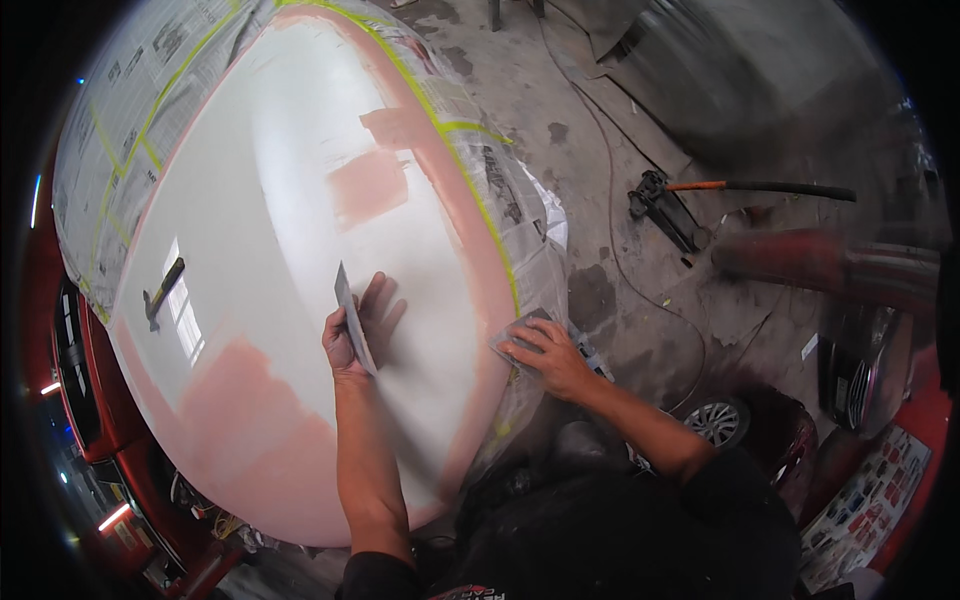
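A white car panel with pink filler patches (285, 190) fills the middle, bordered by green tape (475, 192) and plastic masking. My left hand (355, 330) grips a thin grey sheet, like sandpaper (356, 332), held on edge over the panel's lower middle. My right hand (548, 355) holds a grey sanding sheet or pad (505, 332) pressed on the pink band at the panel's right edge, beside the tape. On the left of the panel lies a dark hammer-shaped tool (163, 295).
A floor jack with an orange-and-black handle (662, 212) and hoses (625, 270) lie on the concrete floor to the right. Red car parts (800, 262), a wheel (716, 420) and a grille piece (860, 370) stand there too. A red car (100, 410) is at the left.
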`<state>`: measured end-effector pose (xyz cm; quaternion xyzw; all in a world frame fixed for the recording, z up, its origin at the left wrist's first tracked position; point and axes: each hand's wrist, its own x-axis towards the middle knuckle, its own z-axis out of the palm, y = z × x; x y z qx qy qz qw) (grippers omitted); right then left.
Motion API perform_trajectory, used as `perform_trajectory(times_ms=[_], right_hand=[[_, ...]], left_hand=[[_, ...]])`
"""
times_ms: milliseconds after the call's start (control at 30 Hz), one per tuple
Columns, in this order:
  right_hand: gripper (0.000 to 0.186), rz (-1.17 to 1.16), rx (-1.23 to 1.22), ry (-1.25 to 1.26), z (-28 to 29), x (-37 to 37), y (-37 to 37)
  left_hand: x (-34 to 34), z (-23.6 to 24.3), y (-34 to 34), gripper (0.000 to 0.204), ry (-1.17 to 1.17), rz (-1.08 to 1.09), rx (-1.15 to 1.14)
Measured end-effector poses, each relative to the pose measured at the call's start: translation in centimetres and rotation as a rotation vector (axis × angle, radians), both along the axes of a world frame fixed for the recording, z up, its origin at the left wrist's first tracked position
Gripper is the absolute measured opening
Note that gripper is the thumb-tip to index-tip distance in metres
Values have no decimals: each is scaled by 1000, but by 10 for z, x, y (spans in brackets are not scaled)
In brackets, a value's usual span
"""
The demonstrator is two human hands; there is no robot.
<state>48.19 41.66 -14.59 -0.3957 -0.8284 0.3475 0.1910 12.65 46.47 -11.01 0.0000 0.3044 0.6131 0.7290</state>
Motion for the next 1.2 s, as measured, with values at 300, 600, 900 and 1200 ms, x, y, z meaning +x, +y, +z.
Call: perform_trajectory(times_ms=[300,600,900,1200], right_hand=[[85,29,179,203,8,-13,61],[86,46,104,-69,-46,19,-33],[75,-260,230,106,19,-12,93],[78,-75,148,202,38,-98,321]], left_hand=[[-2,4,0,24,78,-60,59],[3,4,-1,24,90,-61,56],[5,10,-1,25,69,-40,20],[11,14,6,62,96,9,-74]])
